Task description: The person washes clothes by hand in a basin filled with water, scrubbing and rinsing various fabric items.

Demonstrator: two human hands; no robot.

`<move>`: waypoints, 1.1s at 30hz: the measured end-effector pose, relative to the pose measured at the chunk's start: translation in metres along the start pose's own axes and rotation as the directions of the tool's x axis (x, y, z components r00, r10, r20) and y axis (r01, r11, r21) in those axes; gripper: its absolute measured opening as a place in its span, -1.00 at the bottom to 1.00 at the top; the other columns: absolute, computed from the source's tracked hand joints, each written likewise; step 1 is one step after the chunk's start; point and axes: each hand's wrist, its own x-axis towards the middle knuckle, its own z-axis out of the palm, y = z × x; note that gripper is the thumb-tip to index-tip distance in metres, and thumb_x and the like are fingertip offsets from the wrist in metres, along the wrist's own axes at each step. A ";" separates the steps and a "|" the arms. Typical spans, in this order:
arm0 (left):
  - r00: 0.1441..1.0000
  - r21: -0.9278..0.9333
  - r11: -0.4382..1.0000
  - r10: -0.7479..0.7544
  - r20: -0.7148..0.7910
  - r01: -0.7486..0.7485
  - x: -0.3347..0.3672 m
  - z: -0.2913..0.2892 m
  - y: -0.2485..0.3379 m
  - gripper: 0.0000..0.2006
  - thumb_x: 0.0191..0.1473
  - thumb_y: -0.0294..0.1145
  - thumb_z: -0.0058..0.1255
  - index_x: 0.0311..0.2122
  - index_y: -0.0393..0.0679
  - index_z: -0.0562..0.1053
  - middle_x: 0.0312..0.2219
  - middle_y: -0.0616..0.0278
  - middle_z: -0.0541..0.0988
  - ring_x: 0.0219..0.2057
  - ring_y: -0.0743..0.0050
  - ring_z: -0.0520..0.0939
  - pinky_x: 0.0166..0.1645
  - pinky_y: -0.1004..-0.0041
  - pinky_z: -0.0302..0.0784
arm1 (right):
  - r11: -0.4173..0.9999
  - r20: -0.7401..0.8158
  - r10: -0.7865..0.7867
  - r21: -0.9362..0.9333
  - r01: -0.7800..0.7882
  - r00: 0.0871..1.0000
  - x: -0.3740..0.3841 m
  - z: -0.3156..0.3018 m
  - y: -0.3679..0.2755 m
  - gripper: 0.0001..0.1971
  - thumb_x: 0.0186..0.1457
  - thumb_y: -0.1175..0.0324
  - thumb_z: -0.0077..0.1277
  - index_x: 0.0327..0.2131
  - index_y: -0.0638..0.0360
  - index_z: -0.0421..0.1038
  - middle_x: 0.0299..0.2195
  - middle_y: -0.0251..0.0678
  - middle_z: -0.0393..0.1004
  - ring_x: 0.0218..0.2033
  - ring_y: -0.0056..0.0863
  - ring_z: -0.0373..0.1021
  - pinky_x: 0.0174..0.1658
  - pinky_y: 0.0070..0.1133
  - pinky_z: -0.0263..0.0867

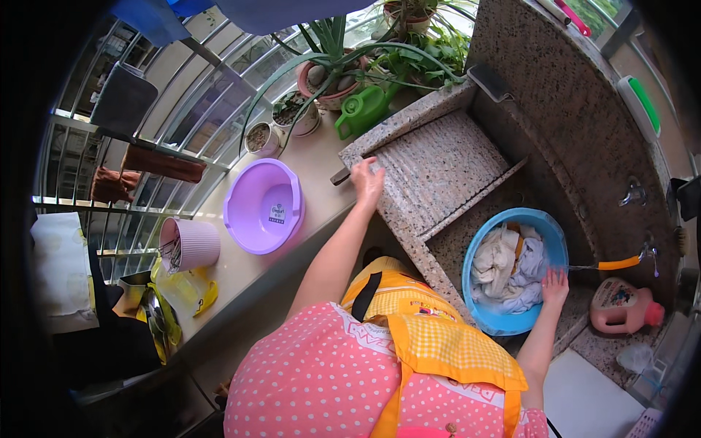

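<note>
Left hand lies flat w/ fingers spread on the upper left corner of the ribbed stone washboard, gripping nothing; a dark handle pokes out just beside it at the board's edge. Right hand sits on the near rim of the blue basin, fingers spread & draped over the edge, touching the rim and close to the cloth, not pinching anything. Basin rests in the lower stone sink below the washboard and holds a heap of pale laundry, white & light blue w/ a bit of orange showing. An orange hose runs from the tap on the right toward the basin. Pink detergent bottle lies on its side on the stone surface, right of the basin, near but apart. Left of the washboard, on the beige ledge, a purple basin stands empty side up, w/ a ribbed pink cup beside it & a yellow bag further left. Behind the board: green watering can & several potted plants along the window grille. Person wears a pink polka-dot top w/ a yellow checked apron.
</note>
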 end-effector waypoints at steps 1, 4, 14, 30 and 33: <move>0.984 0.024 0.995 -0.095 -0.152 0.100 0.014 -0.029 -0.041 -0.63 -0.28 -0.32 0.14 -0.24 -0.06 0.42 -0.24 0.02 0.35 -0.17 0.06 0.34 -0.03 0.25 0.23 | 1.000 -0.023 0.004 -0.019 -0.005 1.000 0.001 0.001 0.000 -0.56 0.07 0.12 -0.23 0.02 0.01 0.15 0.09 -0.25 0.10 0.06 -0.33 0.12 0.02 -0.37 -0.01; 0.791 0.132 0.819 -0.478 -0.381 0.559 0.036 -0.102 -0.125 -0.53 -0.32 -0.27 0.11 -0.15 0.03 0.36 -0.15 0.02 0.26 -0.08 0.04 0.24 -0.04 0.16 0.21 | 0.999 -0.144 -0.013 -0.054 0.006 0.989 0.005 -0.017 -0.006 -0.55 0.05 0.18 -0.18 0.03 0.02 0.12 0.08 -0.19 0.12 0.02 -0.31 0.18 -0.04 -0.38 0.07; 0.562 0.120 0.549 -0.805 -0.191 0.827 0.061 -0.165 -0.276 -0.51 -0.27 -0.17 0.06 -0.15 -0.07 0.31 -0.11 -0.09 0.20 -0.09 -0.03 0.25 -0.07 0.06 0.22 | 0.899 -0.240 -0.331 -0.374 0.228 0.913 -0.024 0.080 -0.016 -0.66 0.00 0.40 -0.18 -0.11 0.31 0.25 -0.11 -0.01 0.30 -0.40 -0.24 0.44 -0.53 -0.46 0.33; 0.717 -0.375 0.635 -0.685 0.129 0.675 0.035 -0.269 -0.183 -0.72 -0.24 -0.30 0.00 -0.34 -0.16 0.37 -0.31 0.07 0.36 -0.25 0.17 0.38 -0.19 0.26 0.33 | 0.899 -0.159 -0.263 -0.398 0.182 0.952 -0.035 0.038 0.019 -0.82 -0.04 0.39 -0.09 -0.34 0.27 0.35 -0.53 -0.22 0.38 -0.60 -0.33 0.40 -0.63 -0.52 0.27; 0.757 -0.481 0.614 -0.626 0.186 0.626 0.006 -0.319 -0.148 -0.75 -0.24 -0.32 -0.01 -0.38 -0.18 0.38 -0.35 0.09 0.39 -0.28 0.21 0.41 -0.21 0.29 0.36 | 0.899 -0.154 -0.228 -0.413 0.147 0.961 -0.029 0.036 0.021 -0.79 -0.03 0.37 -0.08 -0.30 0.27 0.33 -0.47 -0.20 0.37 -0.58 -0.33 0.40 -0.61 -0.52 0.28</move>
